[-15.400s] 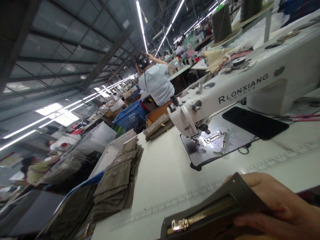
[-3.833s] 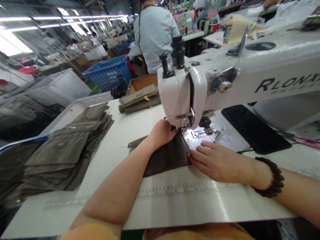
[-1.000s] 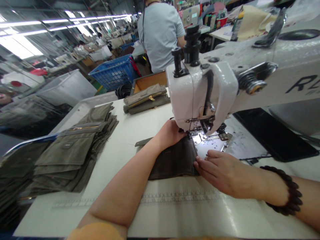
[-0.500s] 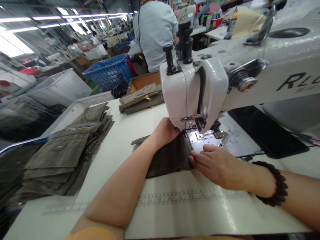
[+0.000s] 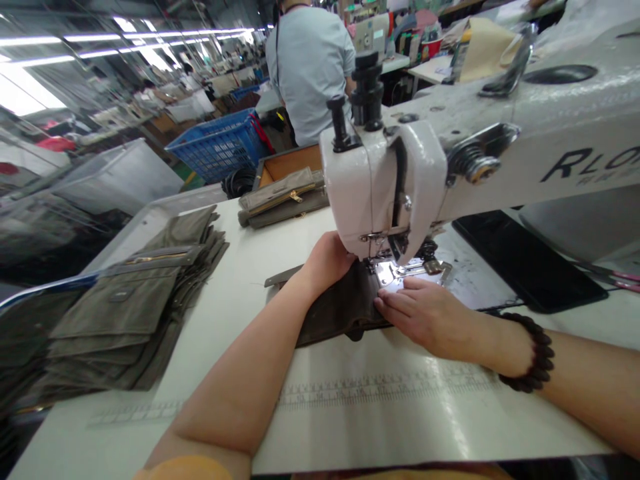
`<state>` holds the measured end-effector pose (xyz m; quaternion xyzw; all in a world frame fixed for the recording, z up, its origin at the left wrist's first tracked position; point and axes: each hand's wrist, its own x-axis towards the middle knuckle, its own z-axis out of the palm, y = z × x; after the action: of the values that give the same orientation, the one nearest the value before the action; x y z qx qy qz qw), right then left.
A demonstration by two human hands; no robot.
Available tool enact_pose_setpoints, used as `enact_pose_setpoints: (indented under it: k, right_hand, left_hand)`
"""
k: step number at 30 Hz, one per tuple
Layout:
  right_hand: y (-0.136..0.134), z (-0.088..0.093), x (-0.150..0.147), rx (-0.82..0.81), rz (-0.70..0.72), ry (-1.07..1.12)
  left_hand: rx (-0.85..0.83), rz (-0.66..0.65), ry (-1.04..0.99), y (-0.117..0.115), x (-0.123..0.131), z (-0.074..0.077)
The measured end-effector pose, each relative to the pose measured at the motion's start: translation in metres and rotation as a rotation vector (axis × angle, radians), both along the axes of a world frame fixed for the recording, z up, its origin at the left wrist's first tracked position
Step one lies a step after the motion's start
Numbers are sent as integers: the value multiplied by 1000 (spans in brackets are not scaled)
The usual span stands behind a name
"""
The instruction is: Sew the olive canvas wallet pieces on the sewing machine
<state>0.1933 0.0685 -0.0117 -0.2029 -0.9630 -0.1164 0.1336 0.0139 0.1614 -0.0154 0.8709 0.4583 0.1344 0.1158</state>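
A dark olive fabric bag panel [image 5: 345,310] lies flat on the table, its far right edge at the needle area of the white sewing machine [image 5: 385,193]. My left hand [image 5: 330,261] is closed on the panel's far side, beside the presser foot; its fingertips are partly hidden behind the machine head. At the panel's right edge, my right hand [image 5: 423,313], with a dark bead bracelet at the wrist, grips the cloth with fingers together. A small dark tab sticks out from the near edge. The metal plate [image 5: 400,273] is right of the panel.
Stacked olive fabric pieces [image 5: 120,300] lie at left. Behind the panel sits a zippered olive piece [image 5: 285,197]. A black phone-like slab [image 5: 530,263] and scissors [image 5: 615,277] are at right. A printed ruler [image 5: 380,390] runs along the near table. Beyond are a blue crate [image 5: 220,147] and a person [image 5: 313,73].
The panel's near edge has shifted slightly away from me, and a dark tab now shows there. My right hand has moved a little up and left with it. My left hand stays nearly in place.
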Motion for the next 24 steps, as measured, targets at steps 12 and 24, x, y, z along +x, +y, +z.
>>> enact_pose_setpoints:
  k: [12, 24]
  right_hand:
    - [26, 39, 60, -536, -181, -3]
    - [26, 5, 18, -221, -566, 209]
  left_hand:
    - [59, -316, 352, -92, 2, 57]
    - [-105, -246, -21, -80, -5, 33]
